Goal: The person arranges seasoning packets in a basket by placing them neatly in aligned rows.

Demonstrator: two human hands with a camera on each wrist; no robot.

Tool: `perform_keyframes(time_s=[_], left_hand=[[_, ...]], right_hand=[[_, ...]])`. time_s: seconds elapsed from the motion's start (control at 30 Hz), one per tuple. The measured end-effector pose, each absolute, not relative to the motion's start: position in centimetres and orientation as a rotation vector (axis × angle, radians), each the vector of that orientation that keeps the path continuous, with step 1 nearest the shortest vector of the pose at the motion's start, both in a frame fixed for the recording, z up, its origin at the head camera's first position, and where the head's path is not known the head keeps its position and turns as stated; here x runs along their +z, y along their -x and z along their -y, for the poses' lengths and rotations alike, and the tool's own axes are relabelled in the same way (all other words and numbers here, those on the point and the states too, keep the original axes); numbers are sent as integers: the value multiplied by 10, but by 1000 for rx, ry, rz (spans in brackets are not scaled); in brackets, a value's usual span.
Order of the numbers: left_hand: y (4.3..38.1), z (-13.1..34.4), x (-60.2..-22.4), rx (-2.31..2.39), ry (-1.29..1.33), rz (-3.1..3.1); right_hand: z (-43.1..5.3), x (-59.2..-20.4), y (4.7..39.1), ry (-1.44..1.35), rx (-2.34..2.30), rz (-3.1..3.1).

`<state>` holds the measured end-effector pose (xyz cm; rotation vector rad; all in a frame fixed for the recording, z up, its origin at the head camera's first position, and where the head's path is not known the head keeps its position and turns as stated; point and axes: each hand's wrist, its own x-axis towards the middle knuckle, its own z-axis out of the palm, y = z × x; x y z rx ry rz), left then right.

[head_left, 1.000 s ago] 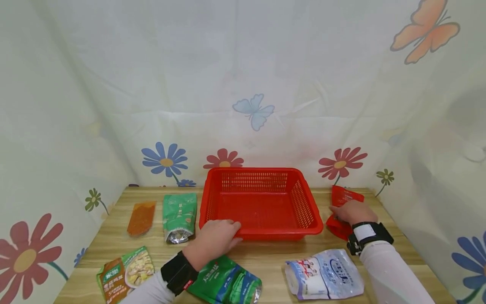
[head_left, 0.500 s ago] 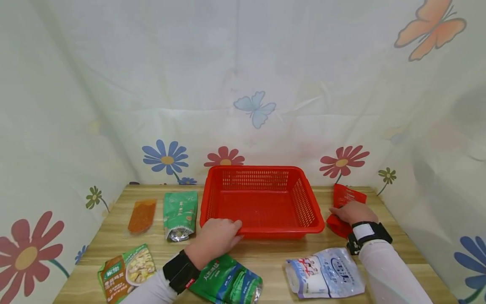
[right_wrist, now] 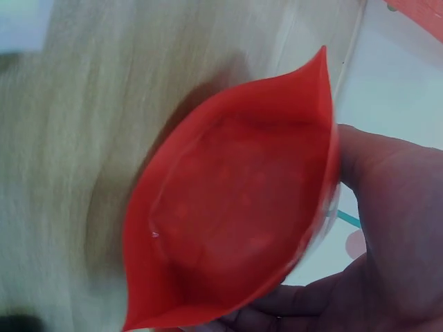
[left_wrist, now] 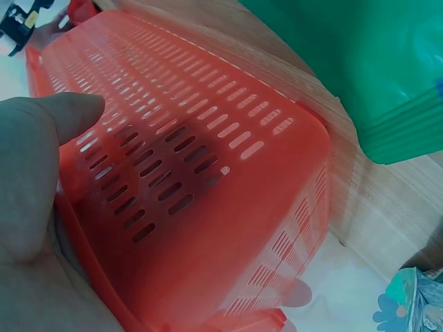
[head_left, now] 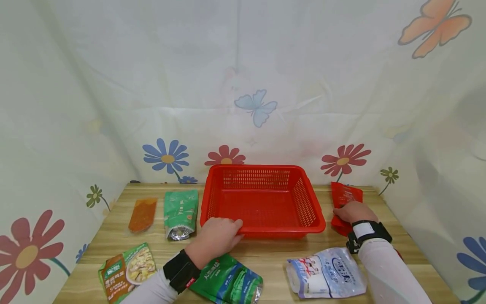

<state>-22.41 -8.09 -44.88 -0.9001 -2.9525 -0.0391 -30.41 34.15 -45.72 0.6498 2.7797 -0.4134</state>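
Observation:
In the head view my left hand (head_left: 219,237) grips the front rim of the red plastic basket (head_left: 262,231) near its left corner. The left wrist view shows the thumb lying along the slotted outer wall (left_wrist: 208,131) of this basket, its fingers mostly hidden behind the rim. To the right of the basket, my right hand (head_left: 356,213) holds a red pouch (head_left: 344,194) by its side. From the right wrist camera, the pouch's rounded bottom (right_wrist: 235,200) faces the lens, bulging above the wooden table, with the thumb on one side and fingers on the other.
A green pouch (head_left: 228,279) lies by the left wrist, a white-blue pouch (head_left: 326,273) near the right forearm. On the left are a brown-green packet (head_left: 127,272), an orange packet (head_left: 142,214) and a light-green pouch (head_left: 181,213). A patterned curtain (head_left: 243,55) stands behind the table (head_left: 273,270).
The red pouch has turned slightly in my right hand, its top shifting left and its lower part right. My left hand stays on the basket rim. The head view has tilted a little.

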Motion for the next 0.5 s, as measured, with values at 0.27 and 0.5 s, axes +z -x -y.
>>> perform_keyframes(time_s=[0.27, 0.5], left_hand=[[225, 80, -448, -46, 891, 2962], [225, 81, -451, -41, 884, 2957]], right_hand=[[-342, -462, 303, -674, -421, -2803], [-342, -464, 298, -626, -447, -2814]])
